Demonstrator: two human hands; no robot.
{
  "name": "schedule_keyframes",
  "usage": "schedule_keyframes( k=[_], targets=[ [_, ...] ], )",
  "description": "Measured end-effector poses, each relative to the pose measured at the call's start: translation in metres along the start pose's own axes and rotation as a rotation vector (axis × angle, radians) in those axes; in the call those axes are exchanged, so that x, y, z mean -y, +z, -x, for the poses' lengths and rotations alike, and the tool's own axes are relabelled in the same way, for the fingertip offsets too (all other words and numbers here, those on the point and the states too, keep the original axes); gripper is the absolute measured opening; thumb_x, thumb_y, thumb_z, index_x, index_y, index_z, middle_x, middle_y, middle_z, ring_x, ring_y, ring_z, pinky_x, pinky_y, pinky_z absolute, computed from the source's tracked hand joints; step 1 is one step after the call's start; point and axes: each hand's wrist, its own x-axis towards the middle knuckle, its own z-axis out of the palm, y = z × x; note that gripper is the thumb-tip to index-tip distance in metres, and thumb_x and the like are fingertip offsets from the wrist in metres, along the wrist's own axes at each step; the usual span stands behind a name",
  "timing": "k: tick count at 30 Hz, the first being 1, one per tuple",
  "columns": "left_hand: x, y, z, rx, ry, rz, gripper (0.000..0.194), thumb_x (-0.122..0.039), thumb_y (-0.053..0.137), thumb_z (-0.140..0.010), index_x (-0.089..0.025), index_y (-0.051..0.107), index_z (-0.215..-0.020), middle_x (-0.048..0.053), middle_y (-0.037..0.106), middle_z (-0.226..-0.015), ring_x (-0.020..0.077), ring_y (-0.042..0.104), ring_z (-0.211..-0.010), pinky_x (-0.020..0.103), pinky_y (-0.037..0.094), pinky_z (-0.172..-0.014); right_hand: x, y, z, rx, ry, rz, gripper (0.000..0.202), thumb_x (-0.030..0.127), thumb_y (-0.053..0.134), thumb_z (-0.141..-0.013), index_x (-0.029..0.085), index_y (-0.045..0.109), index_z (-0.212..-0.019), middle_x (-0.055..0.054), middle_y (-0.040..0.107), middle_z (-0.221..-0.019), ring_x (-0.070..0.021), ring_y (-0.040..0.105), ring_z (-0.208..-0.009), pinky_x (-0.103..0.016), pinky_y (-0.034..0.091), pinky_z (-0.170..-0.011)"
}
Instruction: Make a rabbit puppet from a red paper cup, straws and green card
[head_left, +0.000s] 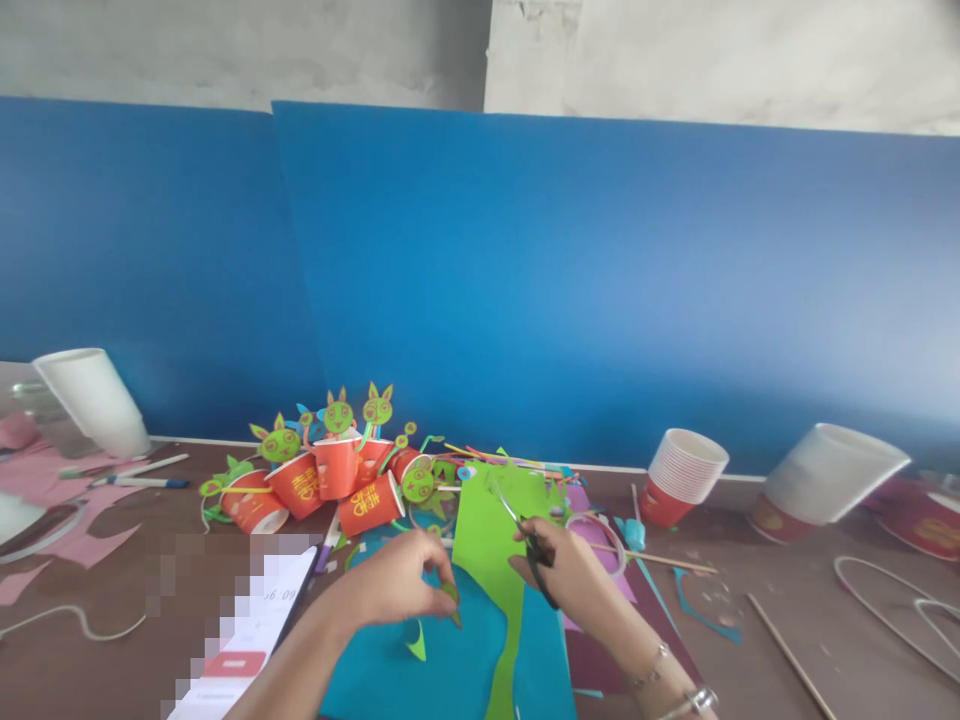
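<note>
Green paper (480, 520) lay over blue paper (390, 670), between and beyond the hands. The left hand (420, 580) pinched a small green piece (451, 597); the right hand (559, 560) curled around scissors (513, 514). Red cups (335, 468) with green animal faces (377, 404) crowded beyond the left hand. Nested cups (686, 468) stood farther right.

Silvery bracelets (699, 699) on right wrist (628, 636)

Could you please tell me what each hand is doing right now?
Left hand: closed, pinching a small green paper piece.
Right hand: closed on the black-handled scissors, blades pointing away.
</note>
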Motion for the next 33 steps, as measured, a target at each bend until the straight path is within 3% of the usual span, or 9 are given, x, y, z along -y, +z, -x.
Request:
schedule_keyframes(
  k=[3, 6, 12, 19, 25, 33],
  targets=[
    [0.003, 0.013, 0.000, 0.097, -0.012, -0.083, 0.016, -0.021, 0.067, -0.060, -0.026, 0.074, -0.073, -0.001, 0.073, -0.075, 0.0200, 0.066, -0.075, 0.024, 0.043, -0.061, -0.007, 0.003, -0.004, -0.048, -0.014, 0.235, 0.032, 0.008, 0.057, -0.069, 0.017, 0.062, -0.099, -0.001, 0.065, -0.069, -0.0173, 0.059, -0.064, -0.023, 0.034, -0.055],
    [0.003, 0.025, -0.001, 0.106, -0.014, -0.158, 0.025, -0.010, 0.061, -0.058, -0.027, 0.075, -0.071, -0.001, 0.074, -0.074, 0.0225, 0.068, -0.079, 0.026, 0.045, -0.065, -0.006, 0.010, -0.003, -0.033, -0.016, 0.326, 0.037, 0.007, 0.056, -0.069, 0.019, 0.062, -0.104, -0.005, 0.069, -0.082, -0.0207, 0.064, -0.079, -0.024, 0.037, -0.063],
    [0.005, 0.035, -0.006, 0.059, -0.034, -0.223, 0.030, -0.005, 0.057, -0.056, -0.025, 0.073, -0.072, 0.002, 0.075, -0.081, 0.0243, 0.068, -0.081, 0.030, 0.048, -0.072, -0.005, 0.012, -0.004, -0.033, 0.027, 0.366, 0.036, 0.007, 0.053, -0.074, 0.020, 0.061, -0.106, -0.004, 0.070, -0.080, -0.0202, 0.065, -0.077, -0.023, 0.036, -0.060],
    [0.004, 0.031, -0.004, 0.045, -0.022, -0.214, 0.031, -0.004, 0.054, -0.060, -0.023, 0.073, -0.075, 0.002, 0.076, -0.081, 0.0228, 0.069, -0.080, 0.028, 0.048, -0.071, -0.010, 0.005, -0.007, -0.138, 0.049, 0.412, 0.035, 0.005, 0.049, -0.077, 0.017, 0.061, -0.107, -0.007, 0.071, -0.085, -0.0226, 0.066, -0.078, -0.026, 0.038, -0.061],
    [0.004, 0.024, -0.003, 0.045, -0.039, -0.180, 0.032, -0.003, 0.051, -0.063, -0.022, 0.072, -0.077, 0.003, 0.075, -0.071, 0.0210, 0.070, -0.069, 0.025, 0.046, -0.059, -0.014, 0.003, -0.013, -0.267, 0.002, 0.459, 0.040, 0.002, 0.049, -0.073, 0.014, 0.059, -0.109, -0.012, 0.067, -0.110, -0.0268, 0.056, -0.108, -0.030, 0.039, -0.088],
    [0.007, 0.008, -0.001, -0.072, -0.067, -0.223, 0.029, -0.007, 0.053, -0.069, -0.022, 0.072, -0.085, 0.009, 0.073, -0.086, 0.0248, 0.068, -0.081, 0.029, 0.044, -0.069, -0.019, 0.000, -0.035, -0.312, -0.032, 0.548, 0.047, 0.001, 0.049, -0.070, 0.012, 0.059, -0.114, -0.014, 0.065, -0.112, -0.0288, 0.050, -0.111, -0.033, 0.037, -0.090]
  ],
)
